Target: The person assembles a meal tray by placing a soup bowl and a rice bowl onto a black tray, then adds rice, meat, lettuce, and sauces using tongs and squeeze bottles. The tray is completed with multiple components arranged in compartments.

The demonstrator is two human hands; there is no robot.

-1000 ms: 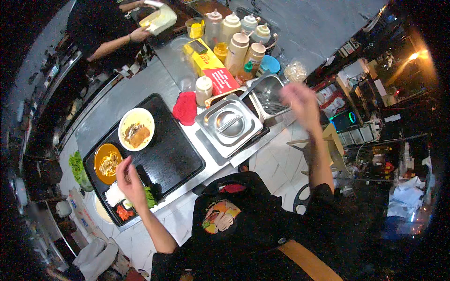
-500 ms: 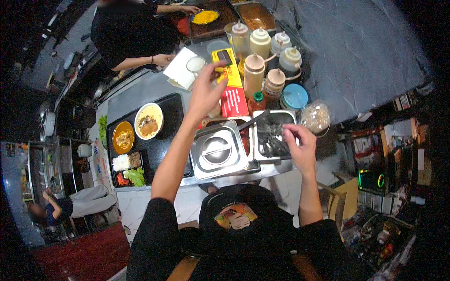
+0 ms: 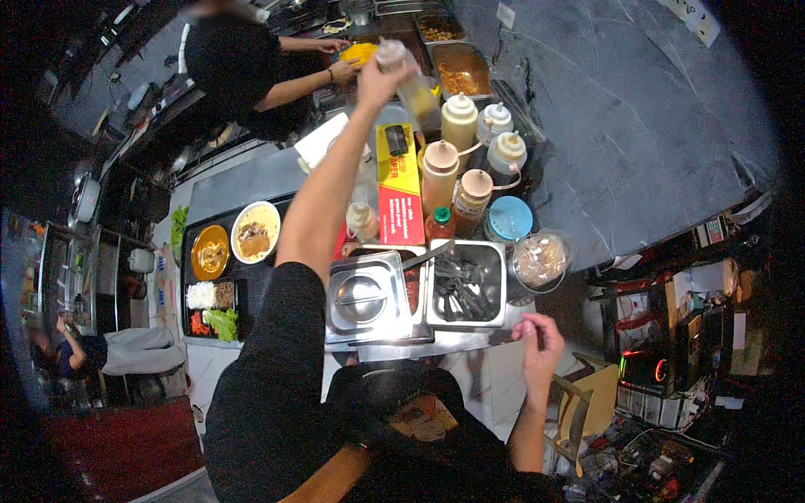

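At the far side of the counter my left hand [image 3: 381, 87] is closed around a clear squeeze bottle [image 3: 418, 99], tilted and blurred by motion. The bottle is lifted above the row of sauce bottles. My right hand [image 3: 541, 339] hovers past the counter's near edge, thumb and fingers curled together; whether anything small sits between them I cannot tell. Nearest to it is a steel pan of black plastic cutlery [image 3: 461, 287]. Left of that pan, a steel lid [image 3: 367, 295] partly covers another pan. A yellow and red paper box [image 3: 400, 189] stands behind them.
Cream squeeze bottles [image 3: 459, 121] and a green-capped sauce bottle [image 3: 439, 225] stand right of the box. A blue-lidded tub [image 3: 510, 220] and a plastic-covered container [image 3: 539, 260] are beside them. A black tray [image 3: 272, 285] holds bowls of food. A co-worker [image 3: 243, 63] handles yellow food at the back left.
My left hand has reached farther out and taken hold of the clear squeeze bottle, lifting it. My right hand has drawn back from the cutlery pan toward me. The co-worker's hands are now at the yellow food.
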